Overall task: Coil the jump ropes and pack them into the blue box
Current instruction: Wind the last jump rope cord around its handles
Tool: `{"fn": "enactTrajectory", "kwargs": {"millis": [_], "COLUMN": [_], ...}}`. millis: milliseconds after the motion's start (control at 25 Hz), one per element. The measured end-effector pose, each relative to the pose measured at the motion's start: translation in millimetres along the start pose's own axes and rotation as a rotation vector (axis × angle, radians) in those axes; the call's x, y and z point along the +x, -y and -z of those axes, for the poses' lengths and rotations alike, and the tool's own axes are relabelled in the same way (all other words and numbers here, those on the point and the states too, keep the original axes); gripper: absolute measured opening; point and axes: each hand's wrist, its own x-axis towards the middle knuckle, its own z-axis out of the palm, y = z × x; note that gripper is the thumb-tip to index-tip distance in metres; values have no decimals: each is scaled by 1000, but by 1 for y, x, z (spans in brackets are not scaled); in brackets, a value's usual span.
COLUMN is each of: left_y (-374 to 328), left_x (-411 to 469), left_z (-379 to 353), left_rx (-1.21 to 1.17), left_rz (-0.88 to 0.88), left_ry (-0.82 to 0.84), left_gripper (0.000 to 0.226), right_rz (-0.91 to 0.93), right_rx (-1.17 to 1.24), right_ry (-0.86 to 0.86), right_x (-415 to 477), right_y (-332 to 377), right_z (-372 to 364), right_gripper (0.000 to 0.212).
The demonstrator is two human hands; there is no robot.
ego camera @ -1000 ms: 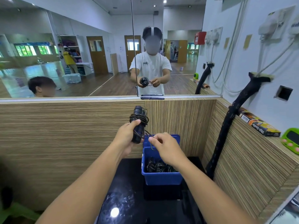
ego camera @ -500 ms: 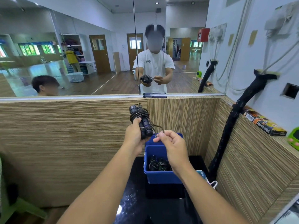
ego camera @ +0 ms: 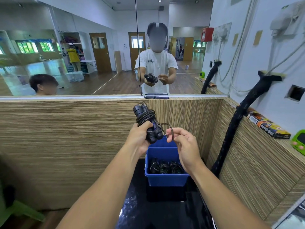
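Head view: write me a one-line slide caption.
Left hand grips a coiled jump rope above the blue box while the right hand pinches its loose loop.

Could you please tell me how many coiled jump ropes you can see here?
4: one jump rope gripped by the left hand above the blue box, and three coiled bundles side by side inside it. Others may be hidden underneath.

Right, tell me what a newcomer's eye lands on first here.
First, the jump rope, black cord wound round its paired handles, gripped at centre by the left hand while the right hand pinches the loose loop. Just below stands the blue box, coiled ropes already inside. A mirror behind reflects the scene.
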Motion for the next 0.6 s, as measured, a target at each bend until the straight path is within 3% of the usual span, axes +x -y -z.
{"fn": "enactTrajectory", "kwargs": {"millis": [280,600], "left_y": [-7,-2], "left_x": [0,0], "left_z": [3,2], "left_rx": [55,30], "left_rz": [-7,-25], "left_ry": [-11,-32], "left_gripper": [32,29], "right_rz": [-53,-153], "right_rx": [89,138], "right_ry": [2,97], "right_x": [4,-5], "right_y": [-2,-16], "right_z": [0,1], "right_gripper": [36,28]}}
